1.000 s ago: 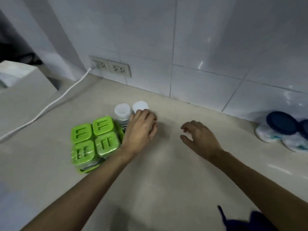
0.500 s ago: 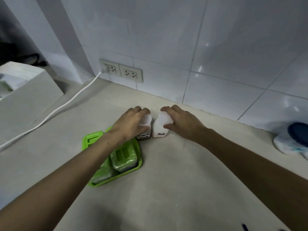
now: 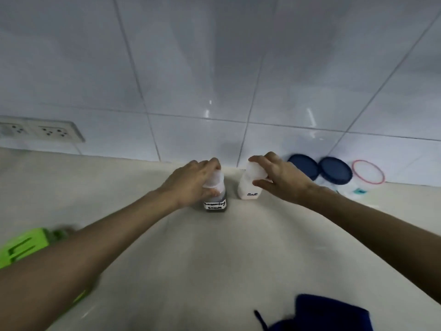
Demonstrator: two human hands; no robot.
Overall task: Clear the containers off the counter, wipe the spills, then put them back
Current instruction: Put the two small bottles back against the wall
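Note:
My left hand (image 3: pixel 193 181) grips the white cap of a small dark seasoning sauce bottle (image 3: pixel 216 204) with a handwritten label. My right hand (image 3: pixel 279 179) holds the top of a white salt bottle (image 3: pixel 249 188) marked "Salt". Both bottles are near the tiled back wall, side by side and a little apart; whether they touch the counter (image 3: pixel 214 254) I cannot tell. A green tray of green-lidded containers (image 3: pixel 26 247) sits at the far left, partly behind my left forearm. A dark blue cloth (image 3: pixel 327 314) lies at the near edge.
Two tubs with dark blue lids (image 3: pixel 335 170) and a clear tub with a red rim (image 3: pixel 368 175) stand against the wall on the right. A double wall socket (image 3: pixel 45 132) is at the left.
Both hands have carried the two bottles to the right, away from the green tray and closer to the blue-lidded tubs. The view has turned right with them.

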